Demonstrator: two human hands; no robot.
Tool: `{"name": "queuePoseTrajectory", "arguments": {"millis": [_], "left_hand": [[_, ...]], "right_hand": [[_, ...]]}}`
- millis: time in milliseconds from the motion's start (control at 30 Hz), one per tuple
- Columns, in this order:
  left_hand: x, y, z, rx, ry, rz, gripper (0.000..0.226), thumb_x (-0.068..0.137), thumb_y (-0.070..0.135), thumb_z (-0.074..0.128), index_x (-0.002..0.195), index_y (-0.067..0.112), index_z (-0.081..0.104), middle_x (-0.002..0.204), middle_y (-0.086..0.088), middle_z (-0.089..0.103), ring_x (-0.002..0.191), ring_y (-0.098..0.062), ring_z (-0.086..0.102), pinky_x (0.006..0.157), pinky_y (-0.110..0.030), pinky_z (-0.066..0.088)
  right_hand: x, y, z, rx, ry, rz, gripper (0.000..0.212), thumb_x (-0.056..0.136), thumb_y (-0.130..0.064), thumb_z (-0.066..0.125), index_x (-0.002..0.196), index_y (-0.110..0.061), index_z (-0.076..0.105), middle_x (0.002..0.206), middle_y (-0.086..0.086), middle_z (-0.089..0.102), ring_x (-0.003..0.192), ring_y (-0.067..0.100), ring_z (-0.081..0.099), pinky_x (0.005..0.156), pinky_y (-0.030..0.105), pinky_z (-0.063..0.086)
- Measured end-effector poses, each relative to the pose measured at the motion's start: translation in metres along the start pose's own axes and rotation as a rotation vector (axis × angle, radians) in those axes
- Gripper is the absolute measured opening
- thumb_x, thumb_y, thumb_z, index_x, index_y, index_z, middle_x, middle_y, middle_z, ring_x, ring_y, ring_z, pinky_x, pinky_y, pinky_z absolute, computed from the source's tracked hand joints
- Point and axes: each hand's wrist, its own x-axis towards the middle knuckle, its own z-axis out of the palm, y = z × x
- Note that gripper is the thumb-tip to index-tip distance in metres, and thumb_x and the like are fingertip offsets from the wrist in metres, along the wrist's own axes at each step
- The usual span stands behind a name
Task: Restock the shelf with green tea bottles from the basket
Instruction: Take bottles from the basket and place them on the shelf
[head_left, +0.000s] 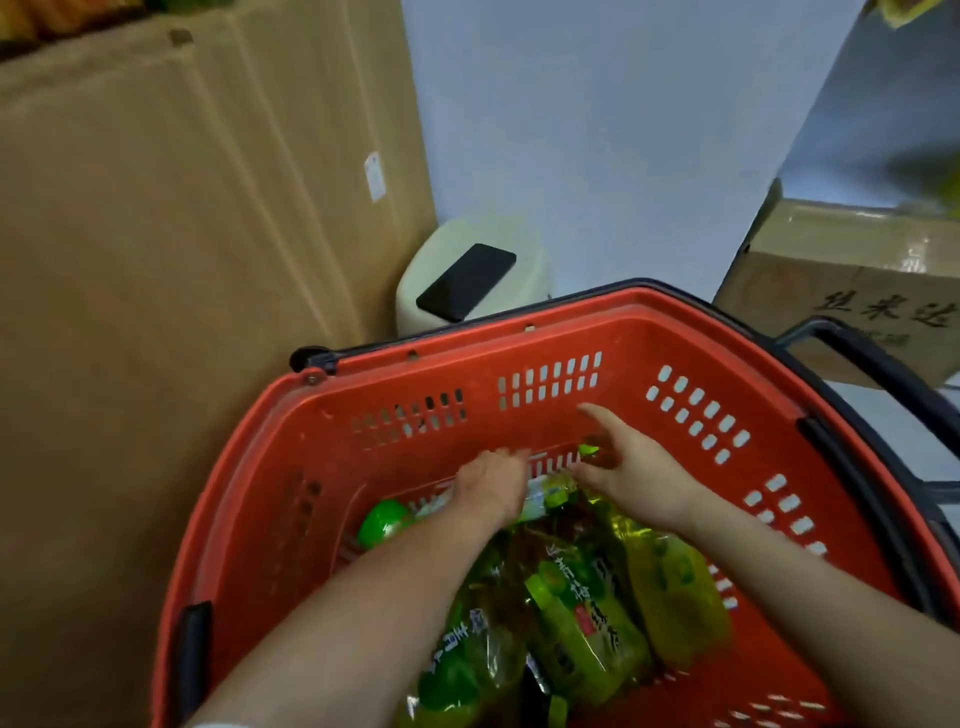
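Observation:
A red plastic basket with a dark handle fills the lower view. Several green tea bottles with green and yellow labels lie in it; one lies in the middle, another to its right, and a green cap shows at the left. Both my hands reach down inside the basket. My left hand hovers over a bottle lying crosswise at the far end, fingers extended and blurred. My right hand is spread with straight fingers just above that bottle's right end. Neither hand holds anything.
Tall cardboard boxes stand at the left. A pale bin with a black phone on top sits behind the basket against a white wall. Another cardboard box with printed characters stands at the right.

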Motion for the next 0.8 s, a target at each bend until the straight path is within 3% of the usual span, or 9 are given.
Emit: {"name": "queuePoseTrajectory", "arguments": {"millis": [167,333,400,467,567,633,700,733,800], "left_hand": [[0.007,-0.006,0.008,0.093,0.079,0.098,0.029,0.090,0.009,0.051,0.118,0.017,0.056,0.113,-0.009,0.063,0.105,-0.029,0.058,0.083,-0.040,0.052],[-0.035,-0.021,-0.057,-0.271,0.372,0.279,0.033,0.086,0.034,0.065,0.117,0.022,0.061,0.111,0.001,0.068,0.100,-0.016,0.064,0.089,-0.037,0.052],[-0.052,-0.015,-0.095,-0.452,0.538,0.329,0.030,0.082,0.038,0.068,0.109,0.026,0.065,0.106,0.005,0.070,0.096,-0.014,0.064,0.087,-0.033,0.051],[-0.065,-0.001,-0.122,-0.713,0.600,0.372,0.025,0.080,0.035,0.072,0.102,0.026,0.068,0.097,0.010,0.069,0.088,-0.006,0.063,0.081,-0.026,0.050],[-0.071,0.019,-0.135,-1.089,0.544,0.410,0.028,0.083,0.025,0.071,0.109,0.019,0.066,0.094,0.006,0.070,0.078,0.000,0.063,0.073,-0.019,0.049],[-0.066,0.019,-0.126,-1.342,0.475,0.376,0.031,0.088,0.022,0.065,0.119,0.018,0.059,0.094,0.000,0.069,0.077,-0.008,0.065,0.069,-0.022,0.051],[-0.056,0.010,-0.100,-1.503,0.373,0.224,0.029,0.095,0.025,0.053,0.122,0.017,0.055,0.095,-0.005,0.067,0.070,-0.014,0.061,0.064,-0.028,0.055],[-0.051,0.005,-0.081,-1.458,0.300,0.128,0.030,0.097,0.028,0.049,0.122,0.014,0.056,0.096,-0.006,0.066,0.068,-0.016,0.060,0.065,-0.032,0.055],[-0.039,-0.003,-0.038,-1.024,0.105,0.013,0.032,0.097,0.033,0.046,0.120,0.014,0.058,0.099,-0.002,0.066,0.072,-0.014,0.060,0.069,-0.038,0.054]], "right_hand": [[0.010,0.012,-0.003,-0.020,-0.145,-0.023,0.073,0.086,-0.024,0.068,0.147,-0.028,0.028,0.138,-0.001,0.051,0.121,0.012,0.052,0.102,0.030,0.045],[0.007,0.009,-0.013,0.095,-0.124,-0.026,0.094,0.080,-0.031,0.073,0.150,-0.035,0.011,0.150,0.003,0.037,0.136,0.016,0.038,0.110,0.035,0.036],[0.004,0.003,-0.013,0.144,-0.152,-0.073,0.104,0.074,-0.037,0.077,0.148,-0.043,0.005,0.153,-0.001,0.031,0.138,0.012,0.032,0.111,0.033,0.031],[0.001,-0.005,-0.013,0.239,-0.158,-0.139,0.106,0.071,-0.036,0.079,0.147,-0.045,0.006,0.147,-0.009,0.036,0.130,0.002,0.038,0.110,0.029,0.033],[-0.001,-0.007,-0.020,0.398,-0.002,-0.224,0.092,0.066,-0.033,0.083,0.139,-0.041,0.028,0.128,-0.016,0.053,0.113,0.000,0.057,0.095,0.023,0.049],[0.000,-0.002,-0.024,0.319,0.119,-0.232,0.090,0.061,-0.039,0.084,0.136,-0.035,0.035,0.119,-0.015,0.057,0.107,0.004,0.060,0.091,0.022,0.050],[0.002,0.006,-0.028,0.222,0.168,-0.177,0.093,0.059,-0.041,0.085,0.136,-0.029,0.035,0.114,-0.014,0.058,0.104,0.007,0.060,0.091,0.024,0.050],[0.002,0.008,-0.029,0.211,0.167,-0.146,0.094,0.058,-0.041,0.084,0.136,-0.029,0.034,0.113,-0.012,0.058,0.103,0.009,0.060,0.091,0.026,0.050],[0.003,0.010,-0.031,0.191,0.157,-0.134,0.095,0.056,-0.044,0.083,0.136,-0.031,0.032,0.114,-0.011,0.059,0.103,0.011,0.060,0.092,0.030,0.050]]}}
